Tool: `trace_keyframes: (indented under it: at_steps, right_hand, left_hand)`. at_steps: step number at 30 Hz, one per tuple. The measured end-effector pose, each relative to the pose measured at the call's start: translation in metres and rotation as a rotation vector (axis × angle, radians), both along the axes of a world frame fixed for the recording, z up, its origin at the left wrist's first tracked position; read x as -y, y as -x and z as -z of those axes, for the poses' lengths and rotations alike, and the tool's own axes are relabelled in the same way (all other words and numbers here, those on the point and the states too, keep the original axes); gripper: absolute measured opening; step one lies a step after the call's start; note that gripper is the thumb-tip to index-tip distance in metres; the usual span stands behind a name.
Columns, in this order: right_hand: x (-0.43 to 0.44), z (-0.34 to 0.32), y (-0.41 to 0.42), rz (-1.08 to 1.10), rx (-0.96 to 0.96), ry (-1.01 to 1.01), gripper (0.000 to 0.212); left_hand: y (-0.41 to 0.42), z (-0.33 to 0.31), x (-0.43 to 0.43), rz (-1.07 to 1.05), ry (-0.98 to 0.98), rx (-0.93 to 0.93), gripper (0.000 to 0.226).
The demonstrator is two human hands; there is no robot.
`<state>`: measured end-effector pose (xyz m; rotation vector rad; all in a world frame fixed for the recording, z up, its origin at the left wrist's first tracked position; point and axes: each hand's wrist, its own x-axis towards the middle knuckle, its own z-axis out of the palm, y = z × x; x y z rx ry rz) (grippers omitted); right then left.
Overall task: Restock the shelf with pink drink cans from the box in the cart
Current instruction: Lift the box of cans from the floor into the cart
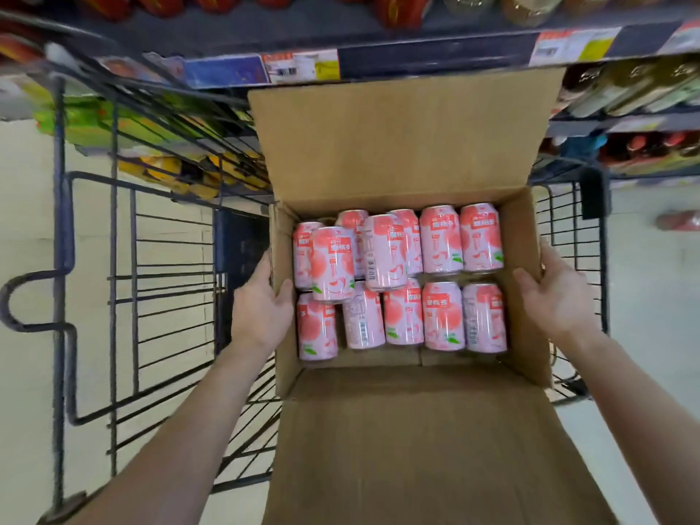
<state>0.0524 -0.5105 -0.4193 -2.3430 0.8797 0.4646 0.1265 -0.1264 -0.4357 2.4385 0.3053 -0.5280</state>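
An open cardboard box (524, 267) sits in a dark wire cart (125, 282), its flaps folded out front and back. Several pink drink cans (441, 240) lie on their sides inside, in two rows, with a couple stacked on top at the left. My left hand (265, 301) grips the box's left wall, thumb over the rim. On the opposite side, my right hand (557, 293) presses flat against the outside of the right wall. Neither hand touches a can.
Store shelves (416, 62) with price tags run across the top, holding bottles and packaged goods. Green and yellow packs (151, 153) fill lower shelves at left. The cart's wire sides rise on both sides of the box. Pale floor shows at left and right.
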Motion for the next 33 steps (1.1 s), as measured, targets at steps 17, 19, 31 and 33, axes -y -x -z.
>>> trace_keyframes:
  at_steps: [17, 19, 31, 33]
  right_hand:
    - [0.017, 0.145, 0.018, -0.01, -0.057, 0.058, 0.057]
    - [0.015, 0.151, 0.021, -0.013, -0.054, 0.089, 0.055]
    - [-0.048, 0.127, -0.015, 0.038, 0.2, 0.262, 0.05]
    - [-0.077, 0.129, -0.035, -0.006, 0.106, 0.058, 0.041]
  left_hand:
    - [0.022, 0.166, 0.027, -0.005, -0.12, -0.118, 0.049]
    - [0.024, 0.171, 0.026, 0.017, -0.13, -0.086, 0.047]
    - [0.003, 0.124, 0.059, -0.016, -0.167, 0.095, 0.06]
    - [-0.005, 0.128, 0.069, 0.021, -0.107, 0.01, 0.068]
